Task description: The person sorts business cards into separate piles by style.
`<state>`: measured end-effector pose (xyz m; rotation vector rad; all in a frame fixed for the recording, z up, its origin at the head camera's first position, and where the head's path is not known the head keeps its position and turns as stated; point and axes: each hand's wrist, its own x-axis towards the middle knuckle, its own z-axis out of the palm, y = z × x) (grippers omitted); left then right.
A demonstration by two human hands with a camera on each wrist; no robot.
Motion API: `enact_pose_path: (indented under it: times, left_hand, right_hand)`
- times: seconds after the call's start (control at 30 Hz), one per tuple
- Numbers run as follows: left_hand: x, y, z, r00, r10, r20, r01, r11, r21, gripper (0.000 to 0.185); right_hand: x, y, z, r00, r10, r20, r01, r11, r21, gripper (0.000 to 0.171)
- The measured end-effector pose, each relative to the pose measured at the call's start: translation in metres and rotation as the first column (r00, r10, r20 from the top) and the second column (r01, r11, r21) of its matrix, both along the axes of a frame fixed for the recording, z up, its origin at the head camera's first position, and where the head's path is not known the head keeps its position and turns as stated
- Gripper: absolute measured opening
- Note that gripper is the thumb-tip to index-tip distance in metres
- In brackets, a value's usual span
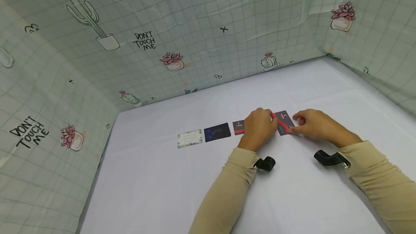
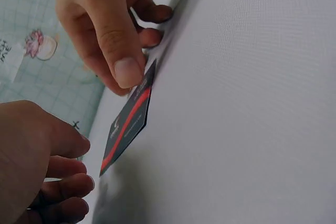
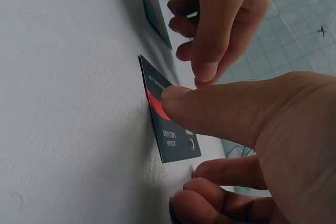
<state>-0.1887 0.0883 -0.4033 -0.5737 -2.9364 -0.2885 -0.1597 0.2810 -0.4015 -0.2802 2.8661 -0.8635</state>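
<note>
Right hand [image 1: 312, 124]: thumb pressing the red-striped card [image 1: 284, 122], fingers curled beneath.
Left hand [image 1: 258, 127]: relaxed, just beside it.
Row: three cards laid left of the hands; this one not yet released on the counter [image 1: 292, 198].

A white table [image 1: 162, 190] carries 4 cards [image 1: 217, 132] in a row.

A makeshift recording booth rather than a lived-in room: a desk [image 1: 182, 190] draped in plain white cloth is walled on three sides by a taped-up cactus-print backdrop [image 1: 136, 42] reading "DON'T TOUCH ME", with small cameras strapped to both wrists.
</note>
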Motion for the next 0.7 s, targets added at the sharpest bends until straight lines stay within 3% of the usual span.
enact_pose_path:
  times: [0.17,0.4,0.57,0.7]
  left_hand:
    - [-0.007,0.010,-0.005,1.000,0.004,-0.025,-0.006,0.995,-0.095,0.019]
    - [-0.009,0.021,-0.007,0.998,0.038,-0.039,-0.047,0.965,-0.257,0.027]
    - [-0.012,0.023,-0.002,0.999,0.044,-0.012,-0.046,0.976,-0.215,0.025]
    - [-0.018,0.023,0.003,0.995,0.064,0.075,-0.055,0.992,-0.115,0.020]
  right_hand:
    - [0.002,0.000,-0.003,1.000,0.010,-0.025,-0.010,1.000,0.002,0.069]
    - [0.004,-0.005,-0.007,0.999,0.016,-0.035,-0.016,1.000,-0.009,0.063]
    - [0.005,-0.005,-0.007,0.999,0.005,-0.041,-0.005,1.000,-0.015,0.060]
    - [0.005,-0.005,-0.007,0.999,-0.007,-0.036,0.006,0.999,-0.034,0.060]
